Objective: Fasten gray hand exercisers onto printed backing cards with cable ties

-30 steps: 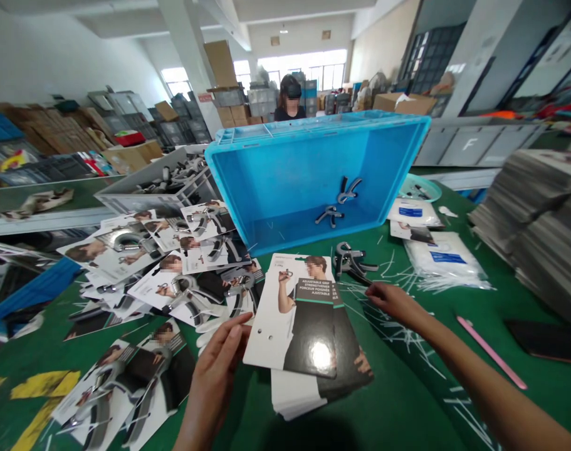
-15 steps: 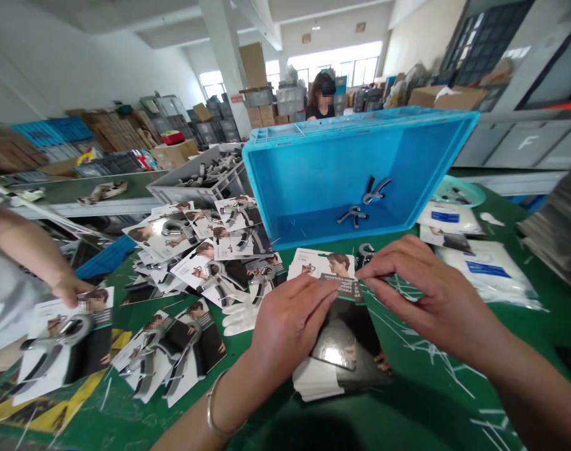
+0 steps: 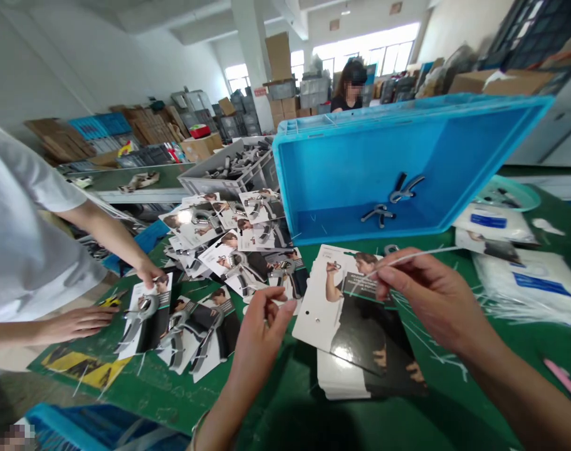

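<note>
A stack of printed backing cards [image 3: 370, 338] lies in front of me, its top card turned askew. My right hand [image 3: 426, 294] is closed over the right edge of the stack, pinching a thin white cable tie [image 3: 429, 252] between thumb and fingers. To the left of the cards, my left hand [image 3: 266, 329] is raised with fingers loosely bent and apart, nothing visible in it. A hand grip strengthener [image 3: 391, 248] peeks out behind my right hand, mostly hidden.
Behind the stack, a blue crate [image 3: 360, 175] on its side holds two grip strengtheners. Carded grips [image 3: 238, 269] are heaped left of it, before a grey crate [image 3: 229, 181] of grips. Bags of cable ties [image 3: 524, 282] lie right. A co-worker's hand [image 3: 151, 275] touches a carded grip.
My left hand has moved left off the cards. My right hand now holds a cable tie. The top card has turned. The view has swung left, and the co-worker's carded grip is laid down.
</note>
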Demonstrator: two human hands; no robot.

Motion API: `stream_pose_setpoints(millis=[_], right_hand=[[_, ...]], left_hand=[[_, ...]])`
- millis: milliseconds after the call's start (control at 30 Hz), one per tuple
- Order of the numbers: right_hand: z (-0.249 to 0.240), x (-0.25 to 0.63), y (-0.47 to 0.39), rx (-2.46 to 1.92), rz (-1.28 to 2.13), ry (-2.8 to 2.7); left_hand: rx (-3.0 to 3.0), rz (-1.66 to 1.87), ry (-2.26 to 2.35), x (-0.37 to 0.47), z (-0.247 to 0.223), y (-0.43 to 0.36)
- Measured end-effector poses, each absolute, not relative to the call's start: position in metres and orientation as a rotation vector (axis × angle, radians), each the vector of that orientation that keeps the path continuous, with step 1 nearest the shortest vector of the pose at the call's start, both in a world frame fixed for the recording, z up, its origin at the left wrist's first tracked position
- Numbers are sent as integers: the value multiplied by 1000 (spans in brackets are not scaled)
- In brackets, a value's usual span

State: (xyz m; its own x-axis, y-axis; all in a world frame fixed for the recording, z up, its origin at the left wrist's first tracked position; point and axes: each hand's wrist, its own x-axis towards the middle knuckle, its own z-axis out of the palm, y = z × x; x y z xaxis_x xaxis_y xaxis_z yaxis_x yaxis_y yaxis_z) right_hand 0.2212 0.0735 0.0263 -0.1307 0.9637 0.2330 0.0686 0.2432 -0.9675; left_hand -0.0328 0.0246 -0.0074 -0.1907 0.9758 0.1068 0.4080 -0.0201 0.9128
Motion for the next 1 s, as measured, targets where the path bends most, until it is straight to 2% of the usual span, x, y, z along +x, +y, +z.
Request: stream_pose_setpoints(millis=[100, 233, 367, 500, 667, 767, 1000], right_hand=[[18, 221, 80, -1010, 1137, -1428], [25, 193, 85, -897, 1191, -1486], [32, 160, 94, -803, 1125, -1781], [18, 140, 110, -823, 1008, -2135], [-2, 133, 116, -891, 1093, -2123], [-3, 136, 114, -883, 1032, -2176], [1, 142, 114, -846, 821, -2292]], left_hand=[[1111, 1026, 1442, -42, -33, 13], [877, 1123, 1156, -53, -34, 24], [908, 1081, 1118, -74, -22, 43], [877, 1052, 1062, -82, -32, 42], [793, 1269, 1035, -78, -58, 35], [714, 1419, 1054, -69, -72, 34], [642, 1419, 982, -45, -84, 33]])
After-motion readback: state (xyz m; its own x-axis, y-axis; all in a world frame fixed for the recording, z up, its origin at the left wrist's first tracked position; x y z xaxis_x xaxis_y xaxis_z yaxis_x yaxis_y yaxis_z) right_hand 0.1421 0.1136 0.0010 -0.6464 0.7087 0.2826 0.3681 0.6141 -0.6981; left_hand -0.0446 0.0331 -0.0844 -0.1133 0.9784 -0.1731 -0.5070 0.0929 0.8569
